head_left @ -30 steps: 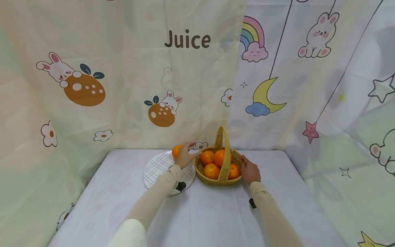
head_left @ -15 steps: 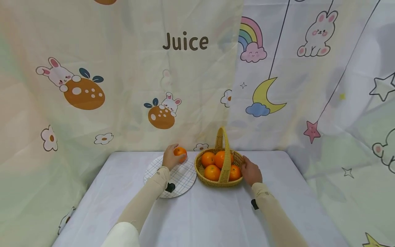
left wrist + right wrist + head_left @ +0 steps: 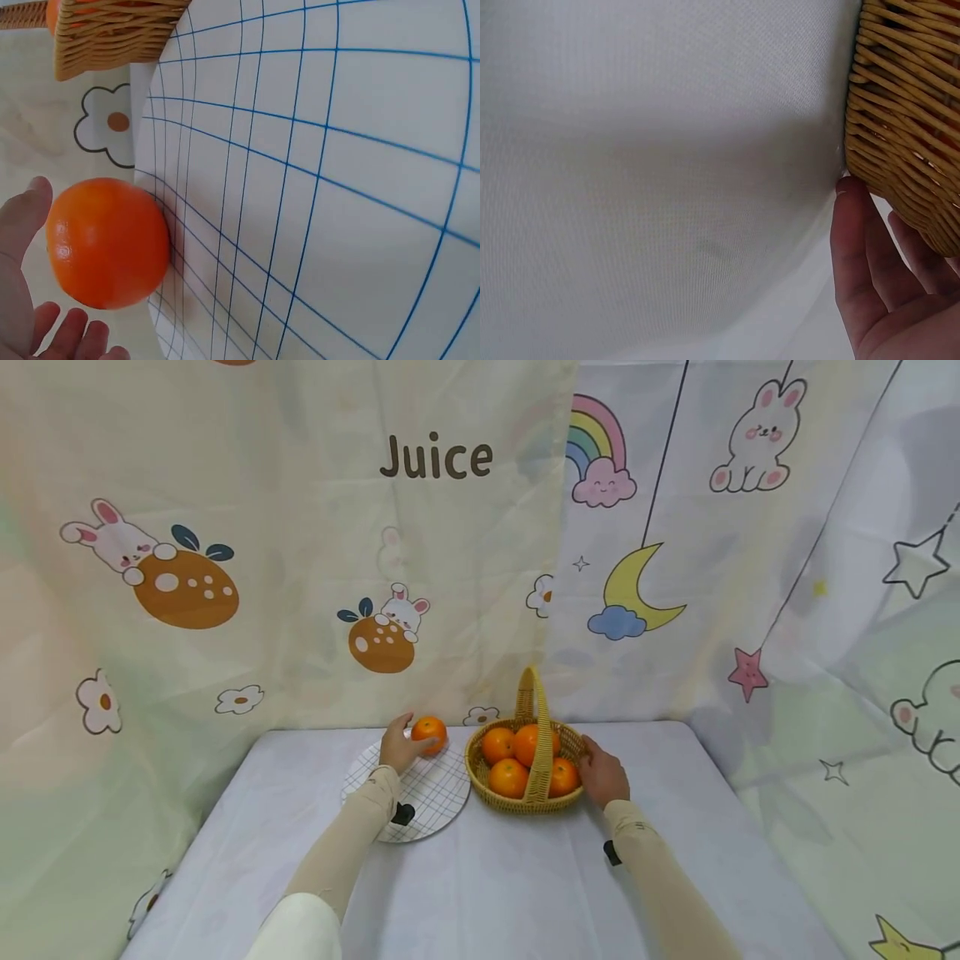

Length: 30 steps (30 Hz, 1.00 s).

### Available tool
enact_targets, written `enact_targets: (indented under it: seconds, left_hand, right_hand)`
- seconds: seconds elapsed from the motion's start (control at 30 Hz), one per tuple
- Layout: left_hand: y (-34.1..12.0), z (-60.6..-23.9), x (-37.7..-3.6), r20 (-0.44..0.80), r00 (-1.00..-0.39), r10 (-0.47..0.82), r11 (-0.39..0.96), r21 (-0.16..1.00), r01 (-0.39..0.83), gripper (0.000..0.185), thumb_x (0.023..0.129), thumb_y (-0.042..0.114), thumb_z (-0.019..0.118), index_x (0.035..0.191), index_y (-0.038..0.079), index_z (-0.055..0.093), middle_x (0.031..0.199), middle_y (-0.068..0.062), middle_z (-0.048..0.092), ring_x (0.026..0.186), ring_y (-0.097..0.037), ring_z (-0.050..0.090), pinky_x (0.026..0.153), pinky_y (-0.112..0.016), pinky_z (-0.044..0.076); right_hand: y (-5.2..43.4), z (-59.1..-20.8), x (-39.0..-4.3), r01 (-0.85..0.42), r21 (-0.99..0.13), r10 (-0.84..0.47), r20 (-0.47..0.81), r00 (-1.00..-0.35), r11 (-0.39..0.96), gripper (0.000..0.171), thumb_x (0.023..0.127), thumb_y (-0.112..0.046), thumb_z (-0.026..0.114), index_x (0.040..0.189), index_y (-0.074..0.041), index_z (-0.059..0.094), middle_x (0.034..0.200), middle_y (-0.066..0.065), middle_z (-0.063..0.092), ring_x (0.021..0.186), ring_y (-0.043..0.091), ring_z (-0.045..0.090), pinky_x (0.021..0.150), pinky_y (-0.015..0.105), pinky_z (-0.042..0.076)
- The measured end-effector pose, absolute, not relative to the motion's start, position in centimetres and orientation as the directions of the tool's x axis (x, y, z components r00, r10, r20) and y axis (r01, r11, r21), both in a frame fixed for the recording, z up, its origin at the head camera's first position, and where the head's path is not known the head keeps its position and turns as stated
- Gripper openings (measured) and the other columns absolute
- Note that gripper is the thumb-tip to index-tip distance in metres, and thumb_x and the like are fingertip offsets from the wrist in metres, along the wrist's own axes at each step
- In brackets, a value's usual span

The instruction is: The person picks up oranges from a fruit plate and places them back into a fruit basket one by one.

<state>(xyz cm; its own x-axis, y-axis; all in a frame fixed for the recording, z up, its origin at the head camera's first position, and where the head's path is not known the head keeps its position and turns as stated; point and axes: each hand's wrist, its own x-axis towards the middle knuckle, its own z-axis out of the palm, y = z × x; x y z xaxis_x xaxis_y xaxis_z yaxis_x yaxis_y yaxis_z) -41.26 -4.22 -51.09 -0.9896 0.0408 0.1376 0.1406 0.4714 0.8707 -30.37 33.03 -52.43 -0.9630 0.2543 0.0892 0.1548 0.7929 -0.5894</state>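
An orange [image 3: 430, 732] [image 3: 109, 241] sits at the far edge of a white round plate with a blue grid [image 3: 420, 797] [image 3: 337, 187]. My left hand [image 3: 397, 747] [image 3: 22, 300] is just left of it, thumb and fingers spread loosely beside the fruit rather than wrapped round it. To the right of the plate stands a woven basket with a hoop handle [image 3: 564, 745] [image 3: 907, 112], holding several oranges [image 3: 510, 777]. My right hand [image 3: 602, 774] [image 3: 877, 285] rests with straight fingers against the basket's right wall.
A white cloth [image 3: 487, 877] covers the table. Printed curtains [image 3: 300, 568] hang close behind and at both sides. Wrist-worn devices [image 3: 402, 814] show on both sleeved forearms.
My left hand brought the orange left from beside the basket onto the plate's far edge and loosened its fingers. My right hand stayed against the basket.
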Motion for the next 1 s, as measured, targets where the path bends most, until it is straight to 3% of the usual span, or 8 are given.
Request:
enact_targets:
  seconds: [0.63, 0.7, 0.87, 1.0]
  left_hand:
    - [-2.9, -52.7, -42.7, 0.046, -0.999, 0.008, 0.473, 0.880, 0.044, 0.083, 0.078, 0.027, 0.083, 0.145, 0.001, 0.041, 0.144, -0.023, 0.044, 0.126, -0.039, 0.045, 0.108, -0.051, 0.035]
    - [-2.9, -52.8, -42.8, 0.042, -0.999, 0.009, 0.472, 0.880, 0.041, 0.084, 0.078, 0.027, 0.083, 0.145, 0.001, 0.040, 0.143, -0.023, 0.044, 0.125, -0.040, 0.046, 0.107, -0.052, 0.036]
    - [-2.5, -53.0, -42.9, 0.050, -0.999, 0.019, 0.481, 0.875, 0.053, 0.085, 0.078, 0.025, 0.083, 0.145, 0.000, 0.039, 0.143, -0.024, 0.044, 0.124, -0.040, 0.046, 0.107, -0.053, 0.036]
    - [-2.4, -53.0, -42.9, 0.067, -0.998, 0.013, 0.486, 0.871, 0.065, 0.083, 0.079, 0.025, 0.082, 0.146, 0.000, 0.039, 0.143, -0.024, 0.044, 0.124, -0.040, 0.046, 0.107, -0.052, 0.036]
  right_hand:
    - [32.8, -52.8, -30.6, 0.167, -0.603, 0.285, 0.106, -0.953, 0.780, 0.051, 0.099, -0.018, 0.040, 0.149, -0.009, 0.040, 0.126, 0.021, 0.061, 0.063, 0.023, 0.050, 0.065, 0.036, 0.045]
    - [32.8, -52.8, -30.6, 0.166, -0.607, 0.287, 0.108, -0.952, 0.777, 0.051, 0.098, -0.017, 0.041, 0.149, -0.009, 0.041, 0.119, 0.021, 0.064, 0.060, 0.022, 0.048, 0.062, 0.035, 0.044]
    - [32.8, -52.5, -30.3, 0.148, -0.622, 0.282, 0.123, -0.951, 0.769, 0.050, 0.098, -0.016, 0.041, 0.148, -0.009, 0.042, 0.081, 0.014, 0.064, 0.052, 0.020, 0.042, 0.056, 0.032, 0.040]
    - [32.7, -52.3, -30.3, 0.149, -0.614, 0.286, 0.131, -0.949, 0.775, 0.050, 0.098, -0.017, 0.041, 0.148, -0.009, 0.043, 0.076, 0.011, 0.062, 0.053, 0.020, 0.042, 0.058, 0.033, 0.040]
